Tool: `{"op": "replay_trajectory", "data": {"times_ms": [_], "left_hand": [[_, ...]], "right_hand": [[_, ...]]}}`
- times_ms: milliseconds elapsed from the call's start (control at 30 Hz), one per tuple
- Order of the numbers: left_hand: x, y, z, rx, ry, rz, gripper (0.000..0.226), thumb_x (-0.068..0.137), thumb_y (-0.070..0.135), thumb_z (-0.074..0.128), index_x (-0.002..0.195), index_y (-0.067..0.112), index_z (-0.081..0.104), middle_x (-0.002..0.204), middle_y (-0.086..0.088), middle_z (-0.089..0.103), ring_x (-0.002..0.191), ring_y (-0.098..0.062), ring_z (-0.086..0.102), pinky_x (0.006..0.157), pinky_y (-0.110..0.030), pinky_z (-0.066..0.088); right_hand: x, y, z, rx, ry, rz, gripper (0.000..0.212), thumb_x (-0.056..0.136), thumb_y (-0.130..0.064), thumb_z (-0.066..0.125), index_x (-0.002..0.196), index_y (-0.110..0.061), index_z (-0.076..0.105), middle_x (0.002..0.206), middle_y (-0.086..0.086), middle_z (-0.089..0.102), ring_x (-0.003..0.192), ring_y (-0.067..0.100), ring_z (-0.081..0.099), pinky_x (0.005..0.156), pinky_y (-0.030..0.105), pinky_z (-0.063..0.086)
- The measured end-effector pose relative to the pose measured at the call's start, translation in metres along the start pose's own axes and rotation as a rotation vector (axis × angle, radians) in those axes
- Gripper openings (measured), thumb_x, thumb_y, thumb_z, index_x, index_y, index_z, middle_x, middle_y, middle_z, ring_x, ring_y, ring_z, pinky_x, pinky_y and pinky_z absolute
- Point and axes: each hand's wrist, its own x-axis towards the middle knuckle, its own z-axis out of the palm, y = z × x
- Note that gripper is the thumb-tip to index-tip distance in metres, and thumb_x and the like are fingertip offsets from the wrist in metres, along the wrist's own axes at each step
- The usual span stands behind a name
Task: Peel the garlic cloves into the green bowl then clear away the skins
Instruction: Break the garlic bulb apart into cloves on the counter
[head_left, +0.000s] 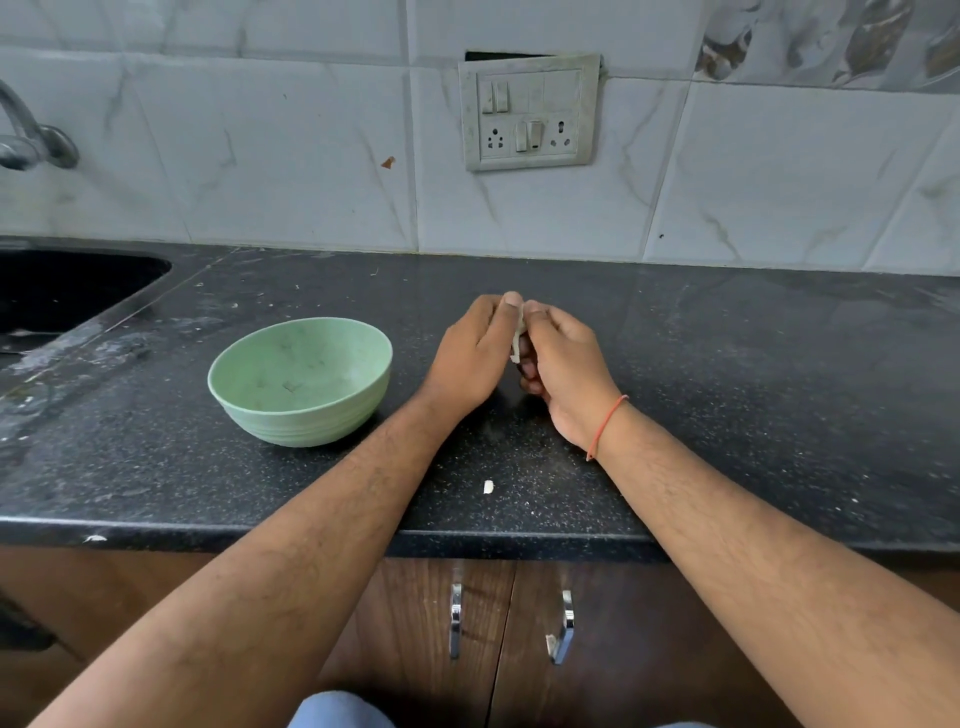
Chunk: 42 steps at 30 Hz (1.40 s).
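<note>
The green bowl (300, 382) stands on the black counter, left of my hands, and looks empty apart from a few specks. My left hand (475, 356) and my right hand (563, 364) meet above the counter just right of the bowl. Both pinch a garlic clove (518, 335) between their fingertips, and a pale strip of skin hangs down between them. Most of the clove is hidden by the fingers. A small white piece of garlic skin (488, 487) lies on the counter near the front edge, between my forearms.
The black speckled counter (727, 415) runs the full width. A dark sink (62, 291) sits at the far left, with a tap (31, 140) above it. A switch and socket plate (530, 111) is on the tiled wall. Cabinet handles (456, 618) are below.
</note>
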Motion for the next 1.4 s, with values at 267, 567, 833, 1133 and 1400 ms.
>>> {"op": "replay_trajectory", "data": {"times_ms": [267,567,833,1133,1400], "left_hand": [[-0.021,0.000,-0.014,-0.062,-0.094,0.040,0.034,0.099,0.055,0.061,0.118,0.032,0.076,0.092,-0.003,0.078,0.079,-0.013,0.071,0.077,-0.042,0.062],[-0.042,0.001,-0.022,-0.072,-0.072,-0.038,0.030,0.114,0.033,0.043,0.133,0.021,0.064,0.099,0.005,0.075,0.079,-0.004,0.065,0.078,-0.030,0.052],[-0.038,0.000,-0.022,-0.121,-0.096,-0.061,0.037,0.117,0.032,0.032,0.144,0.021,0.054,0.106,0.003,0.077,0.087,-0.010,0.067,0.076,-0.033,0.055],[-0.031,0.000,-0.015,-0.035,-0.097,0.042,0.042,0.113,0.033,0.032,0.132,0.019,0.067,0.109,0.007,0.072,0.097,-0.001,0.069,0.088,-0.028,0.055],[-0.028,0.001,-0.014,0.090,-0.074,0.097,0.042,0.116,0.034,0.032,0.148,0.021,0.057,0.130,0.007,0.070,0.120,-0.007,0.065,0.105,-0.030,0.050]], "right_hand": [[-0.019,-0.003,-0.015,-0.213,0.033,-0.092,0.017,0.108,-0.023,0.061,0.104,-0.020,0.078,0.066,-0.009,0.065,0.054,0.009,0.053,0.048,0.028,0.042],[-0.042,-0.001,-0.042,-0.459,0.025,-0.213,0.012,0.102,-0.033,0.070,0.094,-0.029,0.078,0.075,-0.011,0.072,0.065,0.007,0.061,0.068,0.029,0.052],[-0.053,0.000,-0.041,-0.890,-0.111,-0.369,0.014,0.098,-0.045,0.070,0.100,-0.037,0.081,0.081,-0.024,0.075,0.080,-0.007,0.066,0.070,0.015,0.048],[-0.042,-0.003,-0.032,-0.673,0.064,-0.431,0.028,0.105,-0.054,0.056,0.099,-0.031,0.070,0.070,-0.010,0.062,0.061,0.005,0.055,0.060,0.023,0.045],[-0.020,-0.002,-0.010,-0.505,0.019,-0.382,0.020,0.104,-0.045,0.063,0.104,-0.030,0.076,0.078,-0.007,0.074,0.073,0.011,0.069,0.066,0.025,0.055]]}}
